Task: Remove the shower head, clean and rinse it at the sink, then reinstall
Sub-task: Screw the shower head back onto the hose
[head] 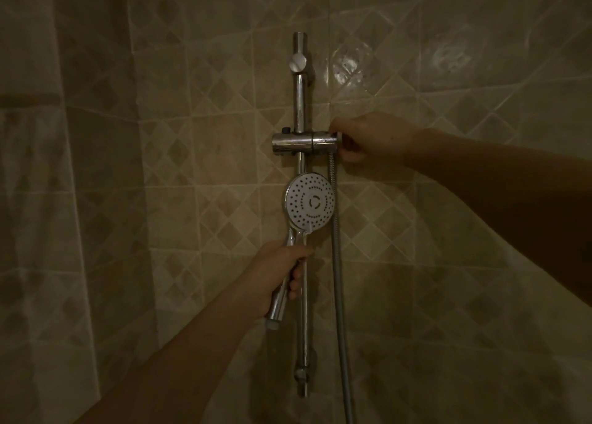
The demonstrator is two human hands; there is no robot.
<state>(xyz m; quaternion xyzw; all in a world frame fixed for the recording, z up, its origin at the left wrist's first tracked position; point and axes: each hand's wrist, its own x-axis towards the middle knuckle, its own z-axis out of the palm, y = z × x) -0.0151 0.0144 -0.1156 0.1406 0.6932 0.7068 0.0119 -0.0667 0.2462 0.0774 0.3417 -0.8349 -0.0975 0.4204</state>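
Landmark: slide rail (pixel 301 109), chrome, upright on the tiled wall (pixel 192 135); all places below are given relative to it.
Shower head: shower head (pixel 309 201) is off its holder, spray face toward us, held in front of the rail's middle stretch, below the bracket. The threaded end of its handle is bare; no hose is on it.
Left hand: left hand (pixel 278 273) is clenched around the shower head's handle, just left of the rail and low down.
Right hand: right hand (pixel 368 138) is pinched on the top end of the hose (pixel 338 263) at the right tip of the holder bracket (pixel 304 142). Whether a nut lies under the fingers we cannot tell.
Hose: hangs straight down just right of the rail and leaves the view at the bottom.
Stage, our judgement: head and hose are apart, so either removal is just done or refitting is about to begin; we cannot say which.
Risk 1: a one-handed grip on a wet chrome handle may slip, and the head would strike the rail or tiles.
Risk 2: if the right hand lets go, the hose end may drop out of the bracket and swing.
Risk 3: the hose washer, unseen here, could fall out and cause leaks.
Risk 4: the dim light makes cross-threading at reassembly likely.
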